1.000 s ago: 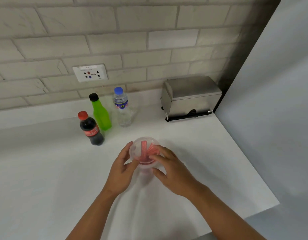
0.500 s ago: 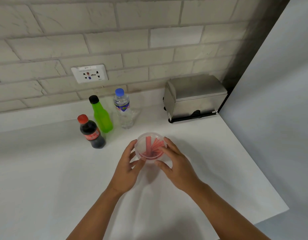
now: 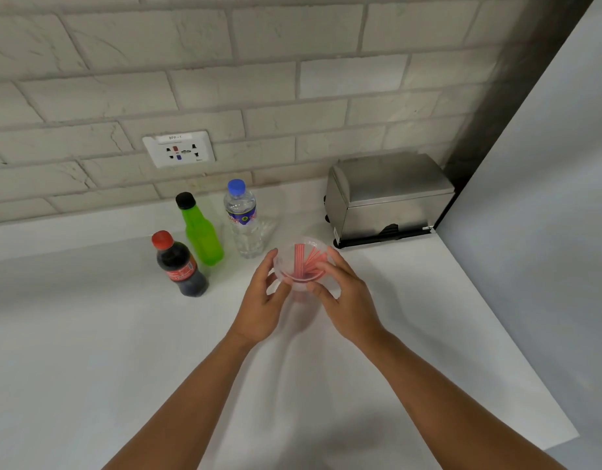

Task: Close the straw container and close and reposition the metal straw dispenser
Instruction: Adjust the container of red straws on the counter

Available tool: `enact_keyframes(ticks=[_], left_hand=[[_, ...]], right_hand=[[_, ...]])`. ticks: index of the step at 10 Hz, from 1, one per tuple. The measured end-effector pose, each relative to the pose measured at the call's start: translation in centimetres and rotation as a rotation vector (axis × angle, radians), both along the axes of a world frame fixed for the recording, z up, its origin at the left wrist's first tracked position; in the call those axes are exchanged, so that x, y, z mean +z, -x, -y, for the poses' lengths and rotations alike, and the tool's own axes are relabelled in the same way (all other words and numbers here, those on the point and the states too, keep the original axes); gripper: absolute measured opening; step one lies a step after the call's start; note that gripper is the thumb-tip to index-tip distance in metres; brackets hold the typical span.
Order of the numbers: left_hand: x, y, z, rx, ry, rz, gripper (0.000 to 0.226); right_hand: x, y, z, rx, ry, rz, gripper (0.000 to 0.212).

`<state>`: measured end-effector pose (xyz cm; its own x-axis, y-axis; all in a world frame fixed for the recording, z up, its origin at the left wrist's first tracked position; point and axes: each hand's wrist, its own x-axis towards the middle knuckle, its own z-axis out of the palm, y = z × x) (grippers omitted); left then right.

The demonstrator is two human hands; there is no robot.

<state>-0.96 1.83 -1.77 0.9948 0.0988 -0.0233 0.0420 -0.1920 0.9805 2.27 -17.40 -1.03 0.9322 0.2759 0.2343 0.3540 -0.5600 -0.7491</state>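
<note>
A clear round plastic straw container (image 3: 301, 261) holding red straws stands upright on the white counter (image 3: 89, 334). My left hand (image 3: 264, 300) grips its left side and my right hand (image 3: 343, 296) grips its right side, fingertips at the rim. I cannot tell whether a clear lid sits on top. The metal straw dispenser (image 3: 387, 198), a closed steel box, stands at the back right against the brick wall, apart from both hands.
Behind the container to the left stand a cola bottle (image 3: 179, 266), a green bottle (image 3: 199, 230) and a water bottle (image 3: 243, 220). A wall socket (image 3: 179, 149) is above them. The counter ends at a diagonal edge (image 3: 506, 337) on the right.
Both hands and the container have shifted slightly away from me, toward the bottles. The straws inside have fanned out a little. The grip looks the same.
</note>
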Motion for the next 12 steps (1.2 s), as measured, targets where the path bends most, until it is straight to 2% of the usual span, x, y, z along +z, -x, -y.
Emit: enact_keyframes(ticks=[3,5,7,10,12], left_hand=[[0.7,-5.6,0.8,0.02,-0.064,-0.009,0.061],[0.8,-9.3,0.7,0.057,-0.084,-0.037,0.061],[0.5,-11.7,0.6,0.096,-0.091,-0.033,0.059],[1.2,-12.6,0.7,0.124,-0.096,-0.101,0.059],[3.6,-11.1,1.3,0.11,-0.128,-0.013,0.06]], right_hand=[[0.2,-5.4,-1.0,-0.024,-0.098,-0.009,0.037],[1.4,-8.3,-2.4,-0.054,-0.102,-0.026,0.057],[0.9,-10.8,-3.7,-0.081,-0.002,-0.033,0.056],[1.8,-11.8,-3.6,-0.05,0.03,-0.055,0.056],[5.8,-9.5,-2.5,0.004,0.04,0.007,0.048]])
